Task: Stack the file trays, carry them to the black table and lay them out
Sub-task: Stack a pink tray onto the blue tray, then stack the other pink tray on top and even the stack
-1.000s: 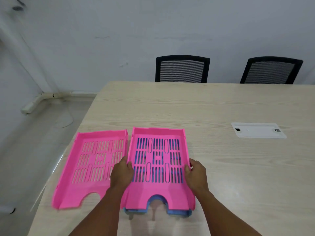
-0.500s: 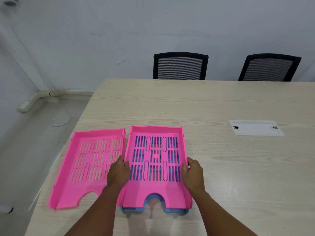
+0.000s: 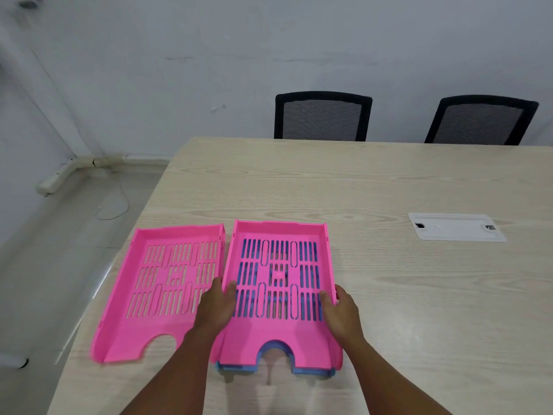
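Observation:
A pink file tray (image 3: 276, 333) sits nested on a blue tray (image 3: 311, 370), whose front edge shows under it, near the front of the light wooden table (image 3: 359, 181). My left hand (image 3: 217, 307) grips the stack's left wall and my right hand (image 3: 341, 314) grips its right wall, thumbs inside. A second pink tray (image 3: 167, 283) lies flat just to the left, close to the table's left edge and almost touching the stack.
A white cable cover plate (image 3: 456, 231) is set into the table to the right. Two black mesh chairs (image 3: 321, 116) (image 3: 478, 121) stand at the far edge against the wall. The floor with a loose cable lies off to the left.
Both hands stay on the stacked trays' side walls. The view has shifted slightly; the trays hardly moved.

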Demonstrator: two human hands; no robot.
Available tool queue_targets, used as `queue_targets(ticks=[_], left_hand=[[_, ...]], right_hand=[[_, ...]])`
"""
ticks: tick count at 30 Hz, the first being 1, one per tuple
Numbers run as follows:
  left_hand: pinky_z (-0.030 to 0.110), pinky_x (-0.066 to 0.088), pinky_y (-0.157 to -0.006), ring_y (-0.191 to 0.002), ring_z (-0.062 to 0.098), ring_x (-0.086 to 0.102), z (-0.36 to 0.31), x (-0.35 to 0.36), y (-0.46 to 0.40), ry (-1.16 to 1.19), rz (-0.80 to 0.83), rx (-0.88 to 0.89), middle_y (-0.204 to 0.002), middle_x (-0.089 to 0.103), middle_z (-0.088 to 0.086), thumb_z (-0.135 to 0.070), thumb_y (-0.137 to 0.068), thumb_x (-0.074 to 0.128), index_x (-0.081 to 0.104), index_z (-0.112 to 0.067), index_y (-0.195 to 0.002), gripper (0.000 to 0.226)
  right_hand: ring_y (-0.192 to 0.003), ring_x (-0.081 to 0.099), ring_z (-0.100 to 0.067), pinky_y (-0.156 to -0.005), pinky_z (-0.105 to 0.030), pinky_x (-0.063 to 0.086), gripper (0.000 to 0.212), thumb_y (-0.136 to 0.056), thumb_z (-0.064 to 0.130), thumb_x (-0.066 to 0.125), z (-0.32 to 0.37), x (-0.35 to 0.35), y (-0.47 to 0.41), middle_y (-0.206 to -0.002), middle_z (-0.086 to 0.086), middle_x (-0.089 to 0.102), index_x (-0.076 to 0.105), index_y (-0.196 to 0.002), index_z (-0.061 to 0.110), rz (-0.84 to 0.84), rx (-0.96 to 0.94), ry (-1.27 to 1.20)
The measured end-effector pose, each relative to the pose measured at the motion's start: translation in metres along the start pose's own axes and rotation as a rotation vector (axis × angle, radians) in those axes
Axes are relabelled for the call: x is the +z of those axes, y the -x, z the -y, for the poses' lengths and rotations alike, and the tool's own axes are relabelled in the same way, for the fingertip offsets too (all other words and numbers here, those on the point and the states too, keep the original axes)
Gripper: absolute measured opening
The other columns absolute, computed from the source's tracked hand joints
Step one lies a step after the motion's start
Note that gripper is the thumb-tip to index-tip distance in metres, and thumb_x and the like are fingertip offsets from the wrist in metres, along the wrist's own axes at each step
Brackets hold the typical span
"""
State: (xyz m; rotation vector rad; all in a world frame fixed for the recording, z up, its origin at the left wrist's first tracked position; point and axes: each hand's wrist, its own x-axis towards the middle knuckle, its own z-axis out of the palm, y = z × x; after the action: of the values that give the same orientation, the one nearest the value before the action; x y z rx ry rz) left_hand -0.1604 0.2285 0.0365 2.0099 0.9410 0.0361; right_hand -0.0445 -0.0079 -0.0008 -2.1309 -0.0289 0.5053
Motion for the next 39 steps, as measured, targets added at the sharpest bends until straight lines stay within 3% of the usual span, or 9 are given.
queue_targets(ticks=[2,5,8,11,13,16,20,26,39], left_hand=[[0.028,0.041,-0.081,-0.097,0.030,0.065,-0.001,-0.001,0.003,-0.022,0.003,-0.011,-0.124,0.065,0.021,-0.033,-0.108,0.034,0.043,0.000,-0.142,0.049],[0.032,0.047,-0.069,-0.076,0.023,0.061,0.005,0.001,0.000,-0.019,-0.005,0.000,-0.084,0.063,0.007,-0.032,-0.109,0.028,0.058,-0.004,-0.109,0.041],[0.027,0.040,-0.056,-0.061,0.018,0.054,0.008,0.002,-0.003,-0.045,-0.017,0.012,-0.067,0.052,0.002,-0.029,-0.109,0.025,0.049,-0.013,-0.081,0.040],[0.025,0.037,-0.052,-0.056,0.013,0.051,0.006,-0.002,-0.002,-0.053,-0.012,0.035,-0.067,0.053,0.002,-0.028,-0.109,0.027,0.051,-0.012,-0.084,0.039],[0.026,0.039,-0.053,-0.059,0.012,0.052,0.005,-0.005,-0.001,-0.051,-0.028,0.061,-0.069,0.055,0.001,-0.028,-0.109,0.030,0.053,-0.012,-0.088,0.035],[0.026,0.042,-0.056,-0.064,0.012,0.055,0.005,-0.012,-0.002,-0.064,-0.065,0.117,-0.076,0.059,0.000,-0.027,-0.108,0.034,0.056,-0.013,-0.101,0.026],[0.037,0.054,-0.075,-0.082,0.027,0.066,0.010,-0.028,-0.005,-0.047,-0.091,0.140,-0.094,0.068,0.008,-0.025,-0.107,0.037,0.060,-0.009,-0.113,0.029],[0.040,0.048,-0.099,-0.116,0.031,0.063,0.020,-0.058,0.002,-0.043,-0.106,0.133,-0.129,0.065,0.014,-0.025,-0.106,0.043,0.058,-0.003,-0.130,0.035],[0.037,0.052,-0.086,-0.100,0.028,0.066,0.048,-0.114,0.037,-0.051,-0.289,-0.030,-0.107,0.071,0.010,-0.025,-0.102,0.050,0.065,-0.008,-0.113,0.025]], right_hand=[[-0.103,0.066,-0.022,-0.088,-0.039,0.056,0.042,-0.100,0.049,0.043,0.005,-0.001,0.004,-0.116,-0.004,0.067,0.059,-0.124,0.019,0.015,0.019,-0.048],[-0.084,0.062,-0.007,-0.069,-0.023,0.049,0.028,-0.105,0.041,0.038,0.009,-0.003,0.008,-0.101,0.000,0.065,0.058,-0.112,0.023,0.029,0.027,-0.057],[-0.080,0.057,-0.003,-0.064,-0.021,0.043,0.033,-0.106,0.039,0.036,0.011,-0.005,0.009,-0.096,0.001,0.064,0.061,-0.112,0.019,0.024,0.008,-0.037],[-0.084,0.061,-0.010,-0.069,-0.026,0.050,0.036,-0.105,0.036,0.039,0.014,-0.007,0.007,-0.103,-0.005,0.067,0.064,-0.115,0.011,0.011,-0.011,0.012],[-0.099,0.063,-0.021,-0.086,-0.040,0.056,0.040,-0.103,0.036,0.044,0.018,-0.008,0.005,-0.117,-0.013,0.066,0.061,-0.124,0.006,-0.046,-0.032,0.084],[-0.124,0.049,-0.031,-0.104,-0.048,0.046,0.051,-0.099,0.033,0.051,0.029,-0.011,0.005,-0.133,-0.016,0.055,0.049,-0.141,0.004,-0.158,-0.085,0.252],[-0.116,0.047,-0.031,-0.098,-0.047,0.047,0.042,-0.093,0.020,0.055,0.049,-0.010,0.008,-0.122,-0.016,0.060,0.057,-0.131,0.003,-0.297,-0.236,0.372],[-0.108,0.053,-0.033,-0.092,-0.043,0.048,0.029,-0.092,0.011,0.057,0.074,0.018,0.013,-0.111,-0.017,0.066,0.065,-0.118,0.001,-0.263,-0.392,0.323],[-0.095,0.059,-0.036,-0.088,-0.043,0.047,0.018,-0.091,0.006,0.057,0.111,0.099,0.024,-0.096,-0.020,0.066,0.069,-0.102,-0.003,0.066,-0.613,0.288]])
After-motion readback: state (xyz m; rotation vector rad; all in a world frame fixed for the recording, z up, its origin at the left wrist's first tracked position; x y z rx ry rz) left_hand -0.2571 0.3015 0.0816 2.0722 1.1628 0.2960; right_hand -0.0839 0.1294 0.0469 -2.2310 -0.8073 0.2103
